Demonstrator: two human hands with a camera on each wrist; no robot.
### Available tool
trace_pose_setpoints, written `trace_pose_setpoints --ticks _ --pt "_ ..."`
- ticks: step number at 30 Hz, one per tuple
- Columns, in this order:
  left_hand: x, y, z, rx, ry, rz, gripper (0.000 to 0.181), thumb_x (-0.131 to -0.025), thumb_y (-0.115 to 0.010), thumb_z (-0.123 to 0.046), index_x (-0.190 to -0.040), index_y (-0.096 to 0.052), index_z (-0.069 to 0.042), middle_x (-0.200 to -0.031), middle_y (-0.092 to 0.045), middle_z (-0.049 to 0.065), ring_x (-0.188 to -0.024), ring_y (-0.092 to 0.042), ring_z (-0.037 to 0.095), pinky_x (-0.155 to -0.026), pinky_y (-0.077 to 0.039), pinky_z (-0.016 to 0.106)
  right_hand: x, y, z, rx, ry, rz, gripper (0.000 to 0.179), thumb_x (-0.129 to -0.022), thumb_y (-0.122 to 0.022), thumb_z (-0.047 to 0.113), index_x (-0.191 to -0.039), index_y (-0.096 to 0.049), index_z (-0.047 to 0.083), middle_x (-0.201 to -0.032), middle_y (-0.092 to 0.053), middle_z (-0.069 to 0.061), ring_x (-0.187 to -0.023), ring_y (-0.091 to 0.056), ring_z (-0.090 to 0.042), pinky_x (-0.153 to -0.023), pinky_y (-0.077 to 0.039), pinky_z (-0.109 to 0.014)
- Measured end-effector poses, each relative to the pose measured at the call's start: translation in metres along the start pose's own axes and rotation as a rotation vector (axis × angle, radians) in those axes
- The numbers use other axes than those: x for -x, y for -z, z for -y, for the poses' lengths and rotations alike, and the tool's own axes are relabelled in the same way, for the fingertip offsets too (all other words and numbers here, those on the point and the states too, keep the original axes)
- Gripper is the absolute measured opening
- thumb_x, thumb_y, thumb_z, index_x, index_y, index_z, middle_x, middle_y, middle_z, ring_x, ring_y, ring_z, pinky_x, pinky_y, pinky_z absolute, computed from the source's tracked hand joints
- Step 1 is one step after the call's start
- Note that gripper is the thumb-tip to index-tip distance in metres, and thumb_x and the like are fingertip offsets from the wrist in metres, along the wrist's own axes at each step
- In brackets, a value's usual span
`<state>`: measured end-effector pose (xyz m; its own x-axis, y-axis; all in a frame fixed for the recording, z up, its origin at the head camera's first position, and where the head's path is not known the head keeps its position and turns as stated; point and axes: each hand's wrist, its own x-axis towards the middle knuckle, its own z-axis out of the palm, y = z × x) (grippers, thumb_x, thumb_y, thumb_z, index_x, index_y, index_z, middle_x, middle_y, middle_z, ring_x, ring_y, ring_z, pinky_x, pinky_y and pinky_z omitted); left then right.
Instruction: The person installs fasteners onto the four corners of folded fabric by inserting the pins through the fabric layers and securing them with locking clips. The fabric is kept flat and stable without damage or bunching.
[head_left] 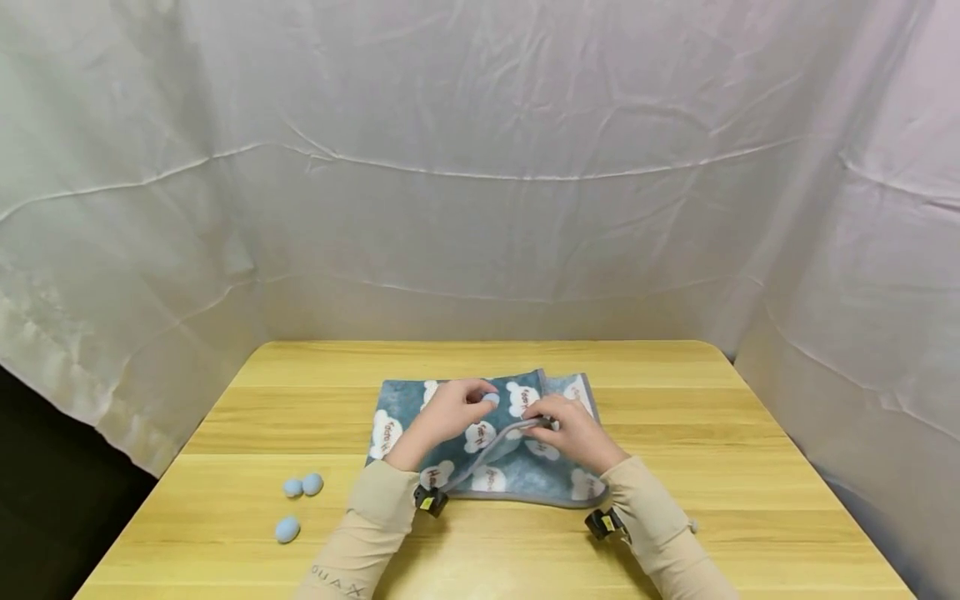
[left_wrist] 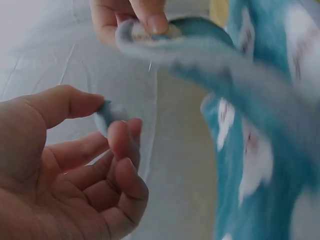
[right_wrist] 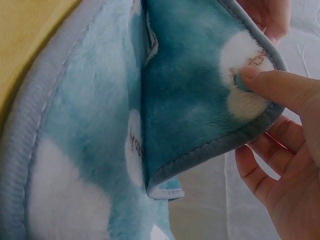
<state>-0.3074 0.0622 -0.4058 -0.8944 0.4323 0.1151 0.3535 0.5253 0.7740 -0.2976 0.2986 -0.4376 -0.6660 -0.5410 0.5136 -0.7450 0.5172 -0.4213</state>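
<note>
A blue fleece blanket (head_left: 408, 400) with white cloud shapes, dark lettering and grey edging lies folded on the table. My left hand (head_left: 442, 417) pinches a small light-blue ball (left_wrist: 107, 117) between thumb and fingertips, over the blanket in the head view. With thumb and fingers, my right hand (head_left: 573, 429) grips a corner of the blanket's upper layer and holds it lifted. In the right wrist view, a small teal spot (right_wrist: 243, 83) shows beside the thumb tip on a white cloud patch. Beneath the raised flap, the lower layer (right_wrist: 75, 165) is visible.
Three more light-blue balls, two together (head_left: 292, 487) and one nearer the front (head_left: 287, 529), lie left of my left arm. A small greyish thing (head_left: 693, 526) shows beside the right sleeve. The wooden table (head_left: 675, 367) is surrounded by pale hanging cloth (head_left: 480, 233).
</note>
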Motion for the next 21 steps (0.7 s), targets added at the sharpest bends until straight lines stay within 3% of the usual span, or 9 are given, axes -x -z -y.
trace_pose_setpoints --ticks 4,7,11,14,18,21 --pt "-0.008 -0.009 0.004 0.167 0.010 0.036 0.035 -0.099 -0.055 -0.024 -0.128 -0.062 -0.005 -0.102 -0.068 0.023 -0.082 -0.065 0.039 -0.070 -0.053 0.045 0.000 0.002 0.000 -0.012 -0.005 0.017 0.010 -0.084 -0.075 0.010 -0.092 -0.072 0.014 -0.091 -0.072 0.002 -0.084 -0.064 -0.009 -0.073 -0.055 -0.025" --pt "-0.012 -0.014 0.009 0.281 0.018 0.053 0.036 -0.100 -0.052 -0.022 -0.128 -0.060 0.000 -0.107 -0.067 0.024 -0.081 -0.064 0.033 -0.076 -0.054 0.052 0.000 0.002 0.000 -0.015 -0.012 0.030 0.010 -0.084 -0.075 0.010 -0.093 -0.072 0.014 -0.092 -0.072 0.002 -0.085 -0.064 -0.009 -0.074 -0.055 -0.025" --pt "-0.015 -0.021 0.015 0.378 0.040 0.083 0.037 -0.102 -0.050 -0.024 -0.125 -0.061 0.002 -0.104 -0.067 0.025 -0.077 -0.063 0.026 -0.075 -0.054 0.048 0.000 0.002 0.000 -0.013 -0.002 0.039 0.012 -0.084 -0.075 0.009 -0.094 -0.072 0.015 -0.092 -0.072 0.003 -0.084 -0.064 -0.009 -0.073 -0.054 -0.024" --pt "-0.017 -0.026 0.018 0.427 0.057 0.107 0.037 -0.103 -0.048 -0.027 -0.119 -0.063 0.002 -0.097 -0.068 0.020 -0.075 -0.062 0.022 -0.072 -0.053 0.044 0.000 0.001 -0.001 -0.027 0.000 0.041 0.012 -0.085 -0.074 0.008 -0.093 -0.071 0.016 -0.091 -0.071 0.003 -0.083 -0.063 -0.008 -0.072 -0.054 -0.024" --pt "-0.018 -0.029 0.019 0.449 0.061 0.129 0.039 -0.104 -0.047 -0.030 -0.114 -0.064 0.004 -0.089 -0.067 0.007 -0.072 -0.059 0.017 -0.068 -0.050 0.038 0.000 0.001 -0.001 -0.037 -0.001 0.043 0.013 -0.085 -0.073 0.007 -0.093 -0.071 0.016 -0.091 -0.071 0.004 -0.084 -0.062 -0.008 -0.071 -0.054 -0.025" --pt "-0.019 -0.030 0.019 0.443 0.052 0.139 0.041 -0.104 -0.046 -0.031 -0.114 -0.063 0.004 -0.087 -0.065 0.004 -0.071 -0.058 0.016 -0.065 -0.047 0.034 0.000 0.002 -0.001 -0.033 -0.002 0.044 0.013 -0.085 -0.073 0.007 -0.094 -0.071 0.016 -0.091 -0.071 0.003 -0.084 -0.062 -0.008 -0.071 -0.054 -0.027"
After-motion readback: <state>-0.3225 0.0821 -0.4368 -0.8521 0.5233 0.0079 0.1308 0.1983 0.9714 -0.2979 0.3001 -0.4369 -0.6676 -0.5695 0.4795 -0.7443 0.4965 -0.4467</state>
